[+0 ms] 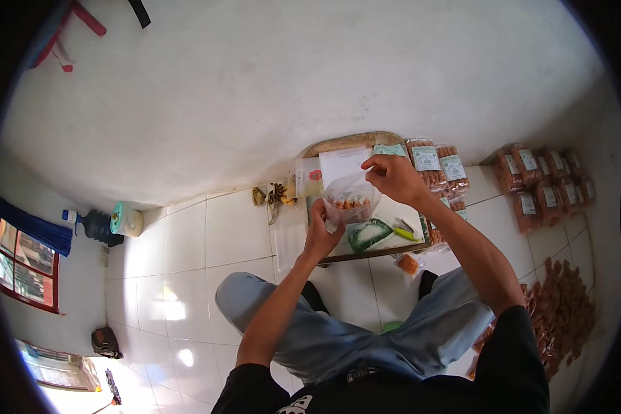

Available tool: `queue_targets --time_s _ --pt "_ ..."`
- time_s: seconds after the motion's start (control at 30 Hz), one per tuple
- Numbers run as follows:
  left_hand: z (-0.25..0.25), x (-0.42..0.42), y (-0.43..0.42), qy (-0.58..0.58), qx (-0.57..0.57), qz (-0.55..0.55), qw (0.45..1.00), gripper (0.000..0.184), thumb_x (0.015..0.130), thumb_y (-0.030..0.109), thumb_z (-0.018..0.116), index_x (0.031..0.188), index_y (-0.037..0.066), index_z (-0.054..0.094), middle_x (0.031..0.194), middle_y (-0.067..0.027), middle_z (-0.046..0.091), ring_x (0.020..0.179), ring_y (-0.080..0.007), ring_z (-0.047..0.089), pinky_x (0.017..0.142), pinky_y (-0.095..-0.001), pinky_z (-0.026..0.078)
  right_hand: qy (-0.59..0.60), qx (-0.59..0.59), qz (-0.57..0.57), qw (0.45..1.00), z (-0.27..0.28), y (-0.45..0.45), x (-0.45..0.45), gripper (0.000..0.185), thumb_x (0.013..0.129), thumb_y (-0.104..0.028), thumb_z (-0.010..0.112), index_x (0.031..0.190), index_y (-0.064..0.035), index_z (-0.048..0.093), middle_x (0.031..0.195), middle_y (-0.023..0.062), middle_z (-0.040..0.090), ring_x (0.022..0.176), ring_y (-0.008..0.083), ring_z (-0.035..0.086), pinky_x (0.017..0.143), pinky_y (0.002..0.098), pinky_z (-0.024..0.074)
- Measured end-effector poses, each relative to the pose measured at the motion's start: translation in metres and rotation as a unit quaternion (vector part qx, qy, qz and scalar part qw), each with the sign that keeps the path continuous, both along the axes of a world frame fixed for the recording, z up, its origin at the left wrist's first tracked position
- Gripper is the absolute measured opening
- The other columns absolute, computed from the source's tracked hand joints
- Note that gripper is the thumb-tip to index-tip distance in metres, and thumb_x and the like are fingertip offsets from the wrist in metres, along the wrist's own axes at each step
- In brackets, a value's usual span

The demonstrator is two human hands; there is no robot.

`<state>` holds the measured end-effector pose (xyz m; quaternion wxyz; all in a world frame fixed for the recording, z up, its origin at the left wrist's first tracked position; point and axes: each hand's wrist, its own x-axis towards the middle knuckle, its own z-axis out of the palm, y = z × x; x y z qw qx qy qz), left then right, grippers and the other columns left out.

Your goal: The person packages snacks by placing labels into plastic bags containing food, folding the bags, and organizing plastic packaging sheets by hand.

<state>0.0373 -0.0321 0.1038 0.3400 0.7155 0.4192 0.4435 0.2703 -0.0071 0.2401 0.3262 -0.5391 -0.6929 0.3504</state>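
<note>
A clear plastic bag [352,200] with brown pieces in it stands over the low table [366,253]. My left hand [322,233] is closed on the bag's left side. At the bag's upper right is my right hand [395,178], its thumb and fingers brought together; whether they grip the bag's edge is too small to tell. A green and white packet [370,235] lies on the table just below the bag, and a yellow-green stapler [406,234] lies to its right. Behind the bag is a white sheet [341,162].
Labelled packs [426,160] stand right of the table, with more packs [548,196] against the right wall. Loose brown pieces [566,303] are heaped at the lower right. Bananas [277,194] lie left of the table. A small orange packet [408,263] is on the floor in front.
</note>
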Motion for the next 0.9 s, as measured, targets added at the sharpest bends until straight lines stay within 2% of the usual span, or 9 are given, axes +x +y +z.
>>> queue_targets --time_s 0.2,0.27,0.3,0.4,0.67,0.77,0.83,0.87,0.9 --pt "-0.014 0.004 -0.002 -0.062 0.010 0.012 0.998 0.060 0.084 0.000 0.066 0.123 0.004 0.020 0.115 -0.0195 0.048 0.108 -0.0265 0.054 0.096 -0.0349 0.042 0.022 0.088 0.004 0.996 0.002 -0.002 -0.009 0.024 0.086 -0.013 0.066 0.110 -0.0059 0.065 0.095 0.0114 0.069 0.080 0.0202 0.066 0.066 0.0304 0.0519" --pt "-0.015 0.003 0.000 -0.071 0.008 0.024 0.997 0.058 0.085 0.001 0.065 0.120 0.004 0.020 0.113 -0.0196 0.047 0.107 -0.0261 0.054 0.096 -0.0338 0.041 -0.001 0.233 0.055 0.971 0.011 -0.007 -0.011 0.022 0.086 -0.021 0.068 0.105 -0.0091 0.067 0.119 0.0143 0.061 0.108 0.0271 0.060 0.085 0.0372 0.0503" --pt "-0.014 0.002 0.000 -0.061 -0.003 0.027 0.998 0.056 0.085 0.002 0.065 0.119 0.004 0.021 0.113 -0.0195 0.047 0.106 -0.0259 0.054 0.095 -0.0336 0.042 -0.002 0.237 0.054 0.970 0.016 -0.009 -0.010 0.022 0.086 -0.021 0.068 0.105 -0.0091 0.067 0.119 0.0143 0.061 0.108 0.0271 0.060 0.085 0.0372 0.0503" --pt "-0.015 0.002 0.001 -0.037 0.004 0.026 0.999 0.055 0.086 0.003 0.065 0.119 0.003 0.021 0.111 -0.0192 0.047 0.104 -0.0257 0.054 0.094 -0.0341 0.042 -0.180 0.300 0.173 0.921 0.025 -0.018 -0.009 0.020 0.082 -0.030 0.071 0.088 -0.0113 0.071 0.142 0.0111 0.044 0.137 0.0309 0.033 0.110 0.0497 0.0281" --pt "-0.020 0.001 0.005 0.035 0.011 0.046 0.998 0.054 0.088 0.011 0.064 0.124 -0.001 0.026 0.115 -0.0216 0.050 0.106 -0.0294 0.055 0.094 -0.0377 0.043 -0.179 0.294 0.152 0.927 0.009 -0.005 -0.005 0.015 0.078 -0.023 0.074 0.074 -0.0083 0.073 0.139 0.0092 0.048 0.137 0.0307 0.034 0.110 0.0469 0.0298" --pt "-0.019 0.003 0.005 0.037 0.003 0.031 0.999 0.056 0.089 0.015 0.065 0.126 -0.001 0.026 0.117 -0.0246 0.052 0.107 -0.0333 0.057 0.094 -0.0393 0.044 -0.110 0.321 0.111 0.934 0.006 -0.001 -0.008 0.018 0.081 -0.024 0.073 0.082 -0.0058 0.070 0.124 0.0119 0.058 0.124 0.0322 0.049 0.101 0.0422 0.0404" --pt "-0.023 0.004 0.009 0.037 0.019 0.032 0.999 0.056 0.089 0.015 0.065 0.126 -0.001 0.026 0.117 -0.0257 0.053 0.107 -0.0357 0.057 0.094 -0.0405 0.044 -0.045 0.173 -0.011 0.984 0.019 0.001 -0.011 0.027 0.084 -0.027 0.072 0.096 -0.0044 0.064 0.106 0.0128 0.063 0.102 0.0314 0.061 0.083 0.0390 0.0493" --pt "-0.027 0.004 0.009 0.041 0.033 0.032 0.998 0.057 0.089 0.016 0.065 0.126 -0.001 0.025 0.117 -0.0269 0.053 0.107 -0.0381 0.058 0.093 -0.0417 0.045 -0.065 0.230 -0.040 0.970 0.002 0.010 -0.008 0.038 0.083 -0.031 0.073 0.106 -0.0047 0.057 0.095 0.0120 0.063 0.082 0.0284 0.063 0.068 0.0383 0.0498" --pt "-0.025 0.004 0.008 0.038 0.032 0.034 0.998 0.057 0.089 0.016 0.065 0.126 -0.001 0.025 0.117 -0.0269 0.053 0.107 -0.0381 0.058 0.093 -0.0417 0.045 -0.067 0.230 -0.038 0.970 0.007 0.007 -0.008 0.038 0.083 -0.031 0.073 0.106 -0.0047 0.057 0.095 0.0120 0.063 0.082 0.0284 0.063 0.068 0.0383 0.0498"
